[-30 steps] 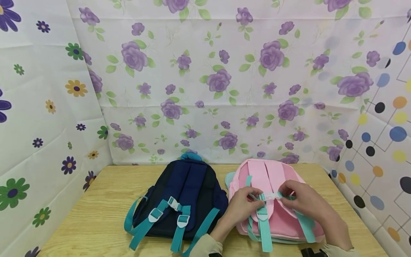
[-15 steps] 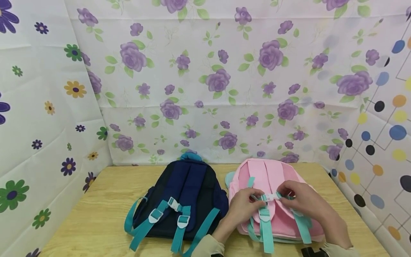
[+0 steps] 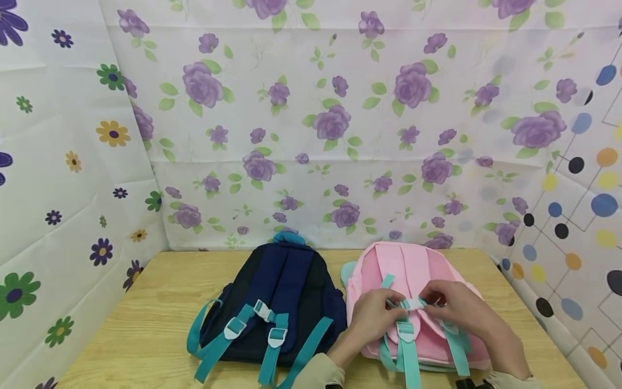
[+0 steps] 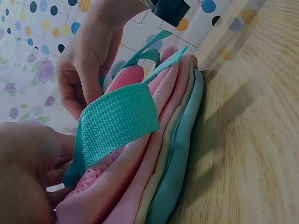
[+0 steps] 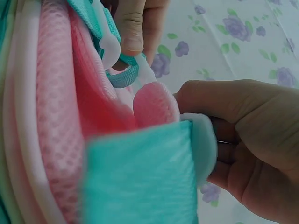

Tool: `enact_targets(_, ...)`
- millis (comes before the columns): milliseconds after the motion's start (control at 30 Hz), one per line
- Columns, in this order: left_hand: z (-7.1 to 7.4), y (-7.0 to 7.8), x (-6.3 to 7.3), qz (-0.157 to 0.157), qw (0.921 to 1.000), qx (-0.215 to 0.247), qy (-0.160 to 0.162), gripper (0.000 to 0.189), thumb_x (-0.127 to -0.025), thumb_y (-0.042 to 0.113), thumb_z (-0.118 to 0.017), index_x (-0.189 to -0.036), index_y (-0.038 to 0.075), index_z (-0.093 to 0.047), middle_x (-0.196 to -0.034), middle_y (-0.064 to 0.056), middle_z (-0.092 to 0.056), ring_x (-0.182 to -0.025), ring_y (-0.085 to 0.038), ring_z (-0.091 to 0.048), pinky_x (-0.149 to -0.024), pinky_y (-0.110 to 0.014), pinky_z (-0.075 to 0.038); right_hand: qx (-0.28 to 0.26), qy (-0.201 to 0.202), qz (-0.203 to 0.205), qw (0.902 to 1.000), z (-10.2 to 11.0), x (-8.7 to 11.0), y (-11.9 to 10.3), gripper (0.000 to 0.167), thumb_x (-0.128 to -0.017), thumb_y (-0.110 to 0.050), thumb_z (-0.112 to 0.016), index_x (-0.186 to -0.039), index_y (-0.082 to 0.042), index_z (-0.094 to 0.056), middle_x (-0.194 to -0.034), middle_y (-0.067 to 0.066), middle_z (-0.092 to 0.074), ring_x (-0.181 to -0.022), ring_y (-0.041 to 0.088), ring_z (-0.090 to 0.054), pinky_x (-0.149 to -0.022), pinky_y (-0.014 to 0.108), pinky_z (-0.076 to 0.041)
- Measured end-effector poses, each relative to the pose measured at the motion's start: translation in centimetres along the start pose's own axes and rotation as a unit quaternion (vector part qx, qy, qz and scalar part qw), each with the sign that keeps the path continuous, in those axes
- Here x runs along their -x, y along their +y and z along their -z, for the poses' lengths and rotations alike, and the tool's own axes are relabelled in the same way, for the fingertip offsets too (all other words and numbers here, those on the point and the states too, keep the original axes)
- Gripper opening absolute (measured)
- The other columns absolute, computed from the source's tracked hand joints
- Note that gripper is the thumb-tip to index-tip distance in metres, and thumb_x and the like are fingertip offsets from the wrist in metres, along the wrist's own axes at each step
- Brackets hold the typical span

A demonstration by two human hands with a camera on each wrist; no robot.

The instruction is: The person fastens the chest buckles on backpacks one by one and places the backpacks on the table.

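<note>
A pink backpack (image 3: pixel 415 262) lies on the table with its shoulder straps up and teal webbing hanging toward me. Across those straps runs a white buckle (image 3: pixel 413 304), its two halves together between my hands. My left hand (image 3: pixel 373 320) pinches the teal webbing just left of it. On the other side, my right hand (image 3: pixel 459 309) pinches the webbing at the buckle's right end. The right wrist view shows the left thumb pressing near white plastic, and a blurred teal strap (image 5: pixel 140 177) in front. Some fingertips are hidden.
A navy backpack (image 3: pixel 262 270) lies just left of the pink one, its teal straps joined by a white buckle (image 3: pixel 263 309). Both rest on a wood-grain table (image 3: pixel 141 324). Flowered cloth (image 3: pixel 291 108) hangs behind, with dotted cloth (image 3: pixel 573 227) at right.
Both hands and the white buckle have come slightly toward me, and the hanging teal webbing has shifted a little. Both hands keep their pinch. The navy backpack stays still.
</note>
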State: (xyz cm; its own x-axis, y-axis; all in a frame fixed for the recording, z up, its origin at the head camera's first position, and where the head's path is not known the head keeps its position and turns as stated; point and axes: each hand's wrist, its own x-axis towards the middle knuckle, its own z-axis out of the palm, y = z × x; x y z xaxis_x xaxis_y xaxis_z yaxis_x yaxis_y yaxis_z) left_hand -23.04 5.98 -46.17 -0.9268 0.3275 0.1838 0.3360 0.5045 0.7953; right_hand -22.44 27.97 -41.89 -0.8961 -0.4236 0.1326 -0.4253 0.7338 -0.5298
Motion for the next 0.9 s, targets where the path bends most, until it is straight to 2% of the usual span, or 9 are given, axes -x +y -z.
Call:
enact_targets(167,0.1,-0.1,-0.1,0.004,0.9999,0.0,-0.015,0.021,-0.084,0.03,-0.08,-0.103,0.024,-0.077,-0.087,0.016,-0.068,-0.071,0.007,-0.055,-0.066,-0.015,-0.044,-0.024,-0.028,-0.008,0.9993,-0.4,0.2,0.8,0.013,-0.088,-0.021,-0.075,-0.1,-0.018,-0.068,-0.09,-0.01,-0.066,-0.082,0.0,-0.06,-0.072,0.023,-0.052)
enact_targets(267,0.7,-0.2,0.0,-0.015,0.9996,0.005,-0.024,0.022,-0.085,0.029,-0.078,-0.107,0.023,-0.077,-0.096,0.013,-0.068,-0.076,0.002,-0.056,-0.068,-0.015,-0.045,-0.023,-0.028,-0.004,0.9993,-0.5,0.3,1.1,0.015,-0.089,-0.023,-0.075,-0.101,-0.019,-0.068,-0.091,-0.01,-0.066,-0.083,0.0,-0.06,-0.073,0.023,-0.053)
enact_targets(400,2.2,-0.6,0.4,-0.041,0.9983,0.029,-0.03,0.023,-0.089,0.028,-0.074,-0.11,0.019,-0.076,-0.105,0.006,-0.067,-0.081,-0.001,-0.059,-0.069,-0.015,-0.047,-0.009,-0.019,0.005,0.9998,-0.3,0.5,1.5,0.016,-0.09,-0.023,-0.074,-0.104,-0.019,-0.069,-0.093,-0.011,-0.068,-0.085,-0.001,-0.061,-0.074,0.024,-0.054)
enact_targets(533,4.2,-1.1,0.5,-0.033,0.9985,0.039,-0.019,0.023,-0.092,0.029,-0.07,-0.112,0.017,-0.075,-0.11,0.006,-0.067,-0.087,-0.004,-0.062,-0.07,-0.019,-0.05,0.023,0.0,0.004,0.9997,0.1,0.7,1.7,0.013,-0.092,-0.022,-0.071,-0.105,-0.019,-0.07,-0.095,-0.013,-0.068,-0.086,-0.001,-0.062,-0.074,0.026,-0.054)
enact_targets(667,6.4,-2.0,0.4,-0.036,0.9992,-0.014,0.007,0.025,-0.094,0.031,-0.067,-0.114,0.018,-0.073,-0.115,0.006,-0.068,-0.098,-0.014,-0.064,-0.076,-0.022,-0.05,0.068,0.033,-0.004,0.9971,0.6,0.7,1.5,0.013,-0.093,-0.025,-0.07,-0.104,-0.02,-0.072,-0.096,-0.015,-0.069,-0.09,0.006,-0.066,-0.079,0.034,-0.055)
enact_targets(733,7.4,-2.6,0.3,-0.046,0.9977,-0.048,0.016,0.027,-0.095,0.031,-0.066,-0.117,0.017,-0.072,-0.117,0.003,-0.068,-0.097,-0.017,-0.064,-0.077,-0.025,-0.05,0.087,0.053,-0.005,0.9948,0.8,0.7,1.3,0.014,-0.092,-0.027,-0.071,-0.104,-0.02,-0.072,-0.097,-0.014,-0.069,-0.094,0.012,-0.067,-0.082,0.04,-0.055)
enact_targets(900,10.0,-4.0,0.4,-0.066,0.9867,-0.145,0.031,0.032,-0.096,0.033,-0.065,-0.122,0.015,-0.07,-0.124,-0.004,-0.066,-0.108,-0.025,-0.062,-0.09,-0.038,-0.051,0.109,0.103,-0.001,0.9887,0.9,1.0,1.2,0.022,-0.092,-0.032,-0.071,-0.108,-0.015,-0.072,-0.103,-0.004,-0.071,-0.101,0.026,-0.066,-0.085,0.05,-0.053)
